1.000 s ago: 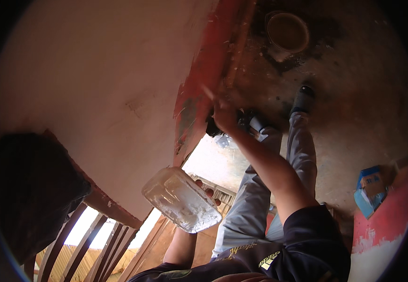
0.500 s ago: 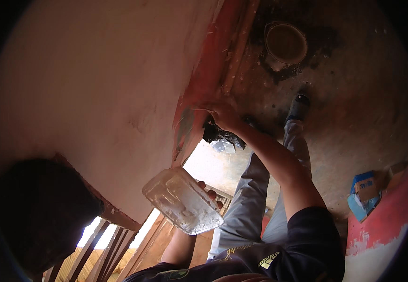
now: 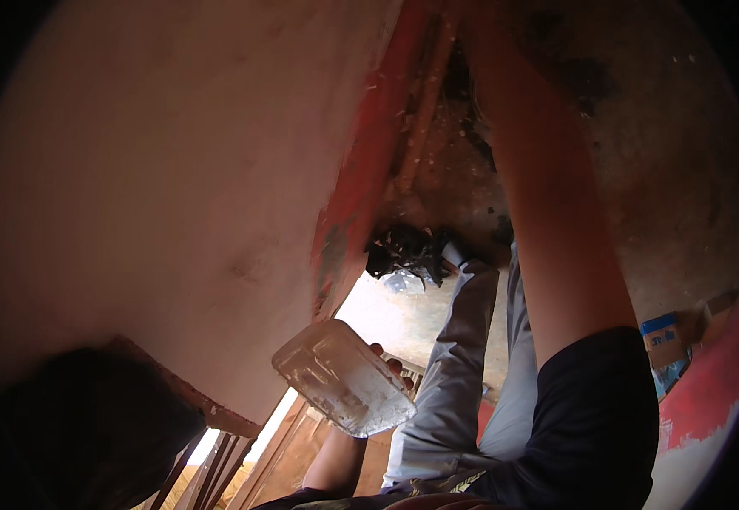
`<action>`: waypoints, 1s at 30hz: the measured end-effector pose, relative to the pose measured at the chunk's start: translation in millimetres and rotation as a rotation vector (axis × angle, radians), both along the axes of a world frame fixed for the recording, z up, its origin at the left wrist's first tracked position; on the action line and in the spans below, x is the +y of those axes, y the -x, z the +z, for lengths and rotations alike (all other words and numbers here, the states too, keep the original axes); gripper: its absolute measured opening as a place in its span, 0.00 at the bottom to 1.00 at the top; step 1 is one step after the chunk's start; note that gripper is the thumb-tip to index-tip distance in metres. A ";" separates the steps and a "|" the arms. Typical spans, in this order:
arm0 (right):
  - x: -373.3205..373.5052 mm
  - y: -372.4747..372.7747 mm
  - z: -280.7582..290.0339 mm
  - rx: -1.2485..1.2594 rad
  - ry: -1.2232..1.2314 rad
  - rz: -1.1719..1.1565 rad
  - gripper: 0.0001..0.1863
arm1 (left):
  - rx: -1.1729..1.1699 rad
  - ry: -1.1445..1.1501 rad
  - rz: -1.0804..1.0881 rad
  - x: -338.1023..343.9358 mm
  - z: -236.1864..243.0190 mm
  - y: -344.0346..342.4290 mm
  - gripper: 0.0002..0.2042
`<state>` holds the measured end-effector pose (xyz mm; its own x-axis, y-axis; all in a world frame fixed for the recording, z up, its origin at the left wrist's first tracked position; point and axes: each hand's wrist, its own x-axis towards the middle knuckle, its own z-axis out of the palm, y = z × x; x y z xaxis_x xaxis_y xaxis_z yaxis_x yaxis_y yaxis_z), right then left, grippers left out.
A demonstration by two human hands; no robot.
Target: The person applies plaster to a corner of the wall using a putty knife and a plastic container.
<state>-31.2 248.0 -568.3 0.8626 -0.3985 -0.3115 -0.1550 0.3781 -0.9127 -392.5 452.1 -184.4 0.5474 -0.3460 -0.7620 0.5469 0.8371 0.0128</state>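
Note:
My left hand [image 3: 393, 365] grips a clear plastic tub [image 3: 344, 382] from its right side, and only the fingertips show past the edge. The tub is tilted, with whitish smears on it; the palm is hidden behind it. My right arm [image 3: 557, 204] stretches up across the picture to the top edge, and its hand is out of sight there. To the arm's left runs a wall edge with a red painted band [image 3: 348, 170] that has dark and greyish patches.
A pale wall [image 3: 174, 170] fills the left. Crumpled black plastic [image 3: 403, 252] lies at the wall's foot, near my legs [image 3: 450, 340]. At lower left are a large dark shape [image 3: 89, 425] and wooden slats [image 3: 216, 467]. A blue and brown box [image 3: 663, 340] sits at right by a red-and-white wall [image 3: 710, 382].
My right hand has left the red wall edge and reached up out of view, its arm now covering most of the bucket. The tub in my left hand has shifted slightly right and down.

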 end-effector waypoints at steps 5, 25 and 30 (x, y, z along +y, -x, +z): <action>147.5 129.2 53.4 0.194 -0.554 0.169 0.17 | 0.010 0.137 0.066 3.4 0.0 -4.6 0.26; 102.3 129.7 17.4 0.052 0.213 0.314 0.21 | -0.170 0.054 0.144 2.1 -13.8 14.9 0.40; 122.0 224.1 58.8 0.145 0.059 0.757 0.27 | -0.191 0.013 0.117 -4.4 -7.4 -0.8 0.39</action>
